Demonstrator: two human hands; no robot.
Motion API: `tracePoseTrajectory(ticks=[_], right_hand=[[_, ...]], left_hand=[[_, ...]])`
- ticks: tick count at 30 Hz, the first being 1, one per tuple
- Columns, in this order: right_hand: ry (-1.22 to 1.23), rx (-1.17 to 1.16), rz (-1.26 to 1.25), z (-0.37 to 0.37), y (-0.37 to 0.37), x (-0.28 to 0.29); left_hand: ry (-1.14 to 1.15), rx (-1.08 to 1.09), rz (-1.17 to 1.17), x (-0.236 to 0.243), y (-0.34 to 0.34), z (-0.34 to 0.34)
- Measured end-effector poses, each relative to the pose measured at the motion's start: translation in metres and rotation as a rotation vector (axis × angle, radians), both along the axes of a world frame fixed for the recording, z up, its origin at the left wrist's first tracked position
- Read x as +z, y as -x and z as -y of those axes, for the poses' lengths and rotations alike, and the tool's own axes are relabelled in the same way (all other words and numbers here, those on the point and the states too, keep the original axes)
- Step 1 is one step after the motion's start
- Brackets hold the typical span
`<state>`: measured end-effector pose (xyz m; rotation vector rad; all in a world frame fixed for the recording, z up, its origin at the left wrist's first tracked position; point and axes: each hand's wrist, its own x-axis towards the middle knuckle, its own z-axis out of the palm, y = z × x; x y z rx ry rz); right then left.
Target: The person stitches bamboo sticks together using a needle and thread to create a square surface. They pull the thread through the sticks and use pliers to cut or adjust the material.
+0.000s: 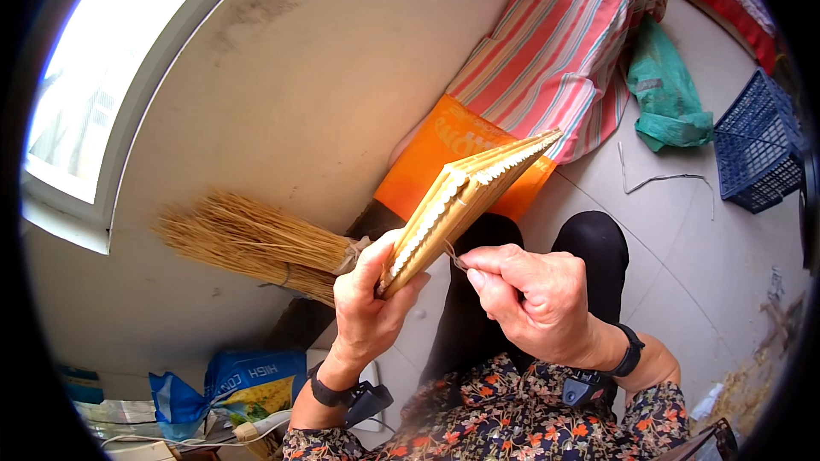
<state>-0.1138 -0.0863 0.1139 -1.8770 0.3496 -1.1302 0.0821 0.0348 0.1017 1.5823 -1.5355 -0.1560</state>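
My left hand (367, 303) is closed round the lower end of a long yellow piece of flat stalks (457, 205) with white, toothed-looking edges. The piece slants up to the right in front of me; I cannot tell its exact kind. Close by its underside, my right hand (538, 294) pinches a thin looped strand (453, 254) between thumb and fingers. The strand runs to the piece; whether it is wire or thread is unclear. Left of my left hand, tied bundles of straw (265, 243) lean near the wall.
An orange bag (427, 158) lies beyond the piece, below a striped cloth (547, 43). To the right are a green sack (666, 90), a blue plastic crate (760, 145) and a bent wire (666, 177) on the tiled floor. Blue packages (248, 380) sit at lower left.
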Motion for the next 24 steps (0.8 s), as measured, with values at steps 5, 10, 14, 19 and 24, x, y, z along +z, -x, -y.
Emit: tracePoseTrajectory(ticks=[5,10,14,19,24], right_hand=[[-0.046,0.013,0.022,-0.004,0.008,-0.003],[-0.047,0.027,0.013,-0.004,0.009,-0.003],[-0.069,0.016,-0.01,-0.008,0.015,-0.002],[-0.226,0.077,-0.02,-0.019,0.047,-0.009],[-0.467,0.093,-0.083,-0.039,0.102,-0.018]], left_hand=[[0.034,-0.021,0.034,-0.002,0.004,0.0],[0.027,-0.027,0.03,-0.002,0.005,-0.003],[0.05,-0.049,0.056,-0.002,0.012,-0.004],[0.118,-0.053,0.184,-0.002,0.037,-0.009],[0.117,-0.084,0.318,-0.005,0.07,-0.013]])
